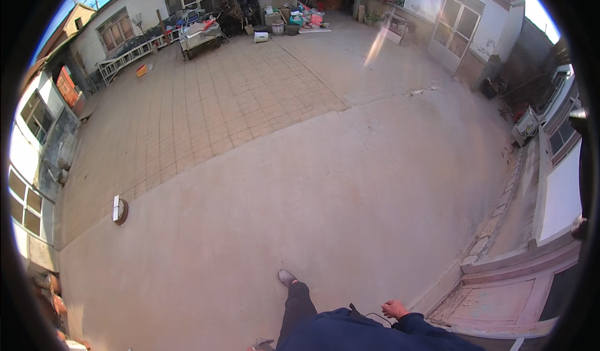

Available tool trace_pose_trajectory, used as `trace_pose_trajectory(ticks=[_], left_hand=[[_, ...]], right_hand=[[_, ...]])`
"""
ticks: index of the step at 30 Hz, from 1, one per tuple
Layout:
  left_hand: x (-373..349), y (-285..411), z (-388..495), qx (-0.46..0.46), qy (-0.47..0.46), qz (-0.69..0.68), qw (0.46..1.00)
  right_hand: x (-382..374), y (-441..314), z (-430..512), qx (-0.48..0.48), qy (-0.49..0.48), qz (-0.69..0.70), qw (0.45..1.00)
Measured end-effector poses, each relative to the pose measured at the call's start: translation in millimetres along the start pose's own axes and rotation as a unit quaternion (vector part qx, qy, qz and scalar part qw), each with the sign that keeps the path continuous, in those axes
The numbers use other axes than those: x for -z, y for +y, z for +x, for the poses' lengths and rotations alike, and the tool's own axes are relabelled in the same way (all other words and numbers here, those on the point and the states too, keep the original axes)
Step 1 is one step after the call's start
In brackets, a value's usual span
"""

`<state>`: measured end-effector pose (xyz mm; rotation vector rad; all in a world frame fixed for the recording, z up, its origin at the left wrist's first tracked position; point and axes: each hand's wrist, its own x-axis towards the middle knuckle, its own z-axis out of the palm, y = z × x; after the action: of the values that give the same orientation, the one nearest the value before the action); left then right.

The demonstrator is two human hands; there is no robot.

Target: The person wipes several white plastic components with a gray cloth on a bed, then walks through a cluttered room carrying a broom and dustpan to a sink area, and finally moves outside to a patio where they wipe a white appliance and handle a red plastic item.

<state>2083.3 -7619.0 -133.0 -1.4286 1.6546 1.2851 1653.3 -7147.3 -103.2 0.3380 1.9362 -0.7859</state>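
My right hand [394, 309] is beside my dark blue jacket [333, 332] at the bottom, its fingers curled with nothing visible in them. A thin dark cord [378, 317] curves between the jacket front and that hand. At the bottom edge, a small patch of skin, perhaps my left hand [251, 348], shows beside a greyish thing [264, 343] that I cannot identify; most of it is cut off. One dark trouser leg [297, 302] and a grey shoe [285, 277] stand out on the concrete ground [300, 201].
A round object with a white bar [120, 211] lies on the left. A pink-painted wooden door [497, 302] is at lower right. Farther off are a loaded cart [200, 37], a white ladder [136, 56], a white bucket [261, 37], bags [311, 19] and an outdoor unit [526, 125].
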Motion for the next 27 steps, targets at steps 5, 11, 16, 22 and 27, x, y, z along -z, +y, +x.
trace_pose_trajectory(ticks=[5, 11, 16, 22, 27], left_hand=[[108.5, 52.9, 74.3, -0.027, 0.033, -0.086, 0.995], [233.9, 172.1, 44.9, -0.143, 0.125, -0.436, 0.880], [308.8, 285.4, -10.4, -0.328, 0.015, -0.515, 0.791], [384.4, 330.1, -26.3, -0.394, 0.186, -0.437, 0.787], [453.1, 227.7, 14.2, -0.265, 0.327, -0.518, 0.744]], right_hand=[[-34.7, -101.6, 14.1, -0.032, -0.085, -0.132, 0.987], [-100.5, -340.3, 51.1, 0.262, -0.033, -0.227, 0.938], [-252.2, -586.8, -16.9, 0.445, -0.268, -0.266, 0.812], [-418.4, -695.4, -102.9, 0.349, -0.510, -0.236, 0.749], [-535.9, -764.8, -87.1, 0.342, -0.514, -0.374, 0.692]])
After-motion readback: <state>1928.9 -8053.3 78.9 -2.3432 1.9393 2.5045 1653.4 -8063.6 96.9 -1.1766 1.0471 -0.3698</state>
